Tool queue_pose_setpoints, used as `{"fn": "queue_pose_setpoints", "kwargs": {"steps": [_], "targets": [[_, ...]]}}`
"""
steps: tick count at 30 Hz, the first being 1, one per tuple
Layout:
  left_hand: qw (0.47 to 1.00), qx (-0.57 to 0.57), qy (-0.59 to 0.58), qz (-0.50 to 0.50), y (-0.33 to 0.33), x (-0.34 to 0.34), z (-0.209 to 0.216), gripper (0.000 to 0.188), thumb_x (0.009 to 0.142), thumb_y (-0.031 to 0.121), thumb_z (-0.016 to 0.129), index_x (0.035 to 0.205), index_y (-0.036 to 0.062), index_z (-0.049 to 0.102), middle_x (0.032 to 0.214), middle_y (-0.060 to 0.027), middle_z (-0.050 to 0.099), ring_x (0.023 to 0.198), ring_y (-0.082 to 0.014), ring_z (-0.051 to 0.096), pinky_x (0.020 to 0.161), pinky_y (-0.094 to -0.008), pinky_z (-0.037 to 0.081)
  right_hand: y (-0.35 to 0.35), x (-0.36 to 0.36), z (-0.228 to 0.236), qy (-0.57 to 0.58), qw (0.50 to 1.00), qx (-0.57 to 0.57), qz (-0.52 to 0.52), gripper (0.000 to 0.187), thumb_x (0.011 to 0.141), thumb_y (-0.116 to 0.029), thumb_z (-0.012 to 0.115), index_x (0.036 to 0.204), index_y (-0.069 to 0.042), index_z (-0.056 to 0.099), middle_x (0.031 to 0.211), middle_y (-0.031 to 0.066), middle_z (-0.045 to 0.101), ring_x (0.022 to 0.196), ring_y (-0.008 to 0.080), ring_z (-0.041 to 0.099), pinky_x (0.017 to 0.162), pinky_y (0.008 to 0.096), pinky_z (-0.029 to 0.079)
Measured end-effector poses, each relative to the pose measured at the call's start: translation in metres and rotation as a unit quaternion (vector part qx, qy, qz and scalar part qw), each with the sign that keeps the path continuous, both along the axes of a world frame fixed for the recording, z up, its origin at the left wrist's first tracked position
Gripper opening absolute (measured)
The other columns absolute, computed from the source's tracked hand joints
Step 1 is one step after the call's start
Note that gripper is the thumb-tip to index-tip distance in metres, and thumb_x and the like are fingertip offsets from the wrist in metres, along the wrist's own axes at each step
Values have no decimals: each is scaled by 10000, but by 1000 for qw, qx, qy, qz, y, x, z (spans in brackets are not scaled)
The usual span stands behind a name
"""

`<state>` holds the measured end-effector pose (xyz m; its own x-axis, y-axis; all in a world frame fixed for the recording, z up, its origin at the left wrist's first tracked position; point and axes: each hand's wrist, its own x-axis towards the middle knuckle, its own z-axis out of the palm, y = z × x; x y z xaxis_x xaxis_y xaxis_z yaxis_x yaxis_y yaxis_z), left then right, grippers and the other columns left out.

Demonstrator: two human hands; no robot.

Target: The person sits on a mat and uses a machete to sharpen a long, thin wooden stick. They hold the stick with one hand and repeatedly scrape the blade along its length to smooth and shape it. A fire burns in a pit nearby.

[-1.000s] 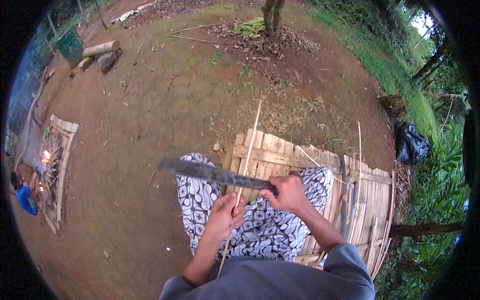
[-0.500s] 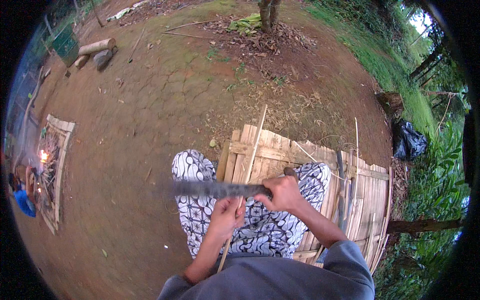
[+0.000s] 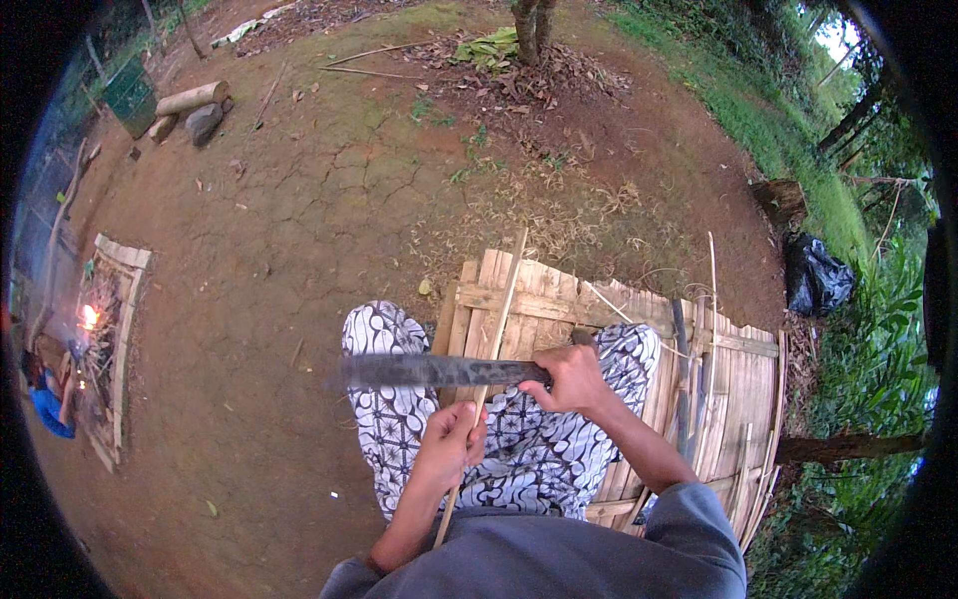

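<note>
My right hand (image 3: 572, 379) grips the handle of a long dark machete (image 3: 429, 371), whose blade lies level and points left across my lap. My left hand (image 3: 451, 441) is closed around a thin bamboo strip (image 3: 499, 314) that runs from near my waist up over the slatted bamboo platform (image 3: 728, 399). The blade crosses the strip just above my left hand. My legs are covered by a black-and-white patterned cloth (image 3: 384, 429).
Bare cracked earth lies to the left and ahead. A small fire (image 3: 92, 317) burns beside a woven frame at far left, with a person in blue (image 3: 48, 407) near it. A black bag (image 3: 813, 278), logs (image 3: 190, 98) and a tree trunk (image 3: 529, 20) stand farther off.
The machete has swung from a tilt, tip raised to the left, to level, and come down closer to my left hand on the strip.
</note>
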<state>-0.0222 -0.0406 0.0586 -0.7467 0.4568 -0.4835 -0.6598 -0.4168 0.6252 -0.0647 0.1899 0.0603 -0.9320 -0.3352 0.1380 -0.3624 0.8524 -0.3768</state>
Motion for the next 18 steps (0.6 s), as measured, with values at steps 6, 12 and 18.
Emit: {"fn": "queue_pose_setpoints", "kwargs": {"steps": [6,12,18], "targets": [[998,-17,-8,-58,-6,24,7,238,980,225,429,888,24,514,578,26,405,417,-56,327,382,-223,271,42,-47,-3,-85,941,-137,-299,465,901,-410,460,847,5,662,592,207,582,543,359,586,568,427,469],[998,51,-7,-26,7,20,0,213,959,194,473,929,-9,531,624,-9,470,452,-76,391,413,-216,297,42,-32,-19,-33,945,-196,-258,484,922,-382,435,808,48,624,579,239,545,541,366,547,569,441,417],[997,74,19,-29,-17,4,-18,256,958,221,476,969,-28,535,640,-23,488,465,-90,398,431,-226,317,46,-26,-40,-83,909,-289,-287,560,955,-409,389,602,1,537,486,63,472,482,155,478,501,331,382]]}}
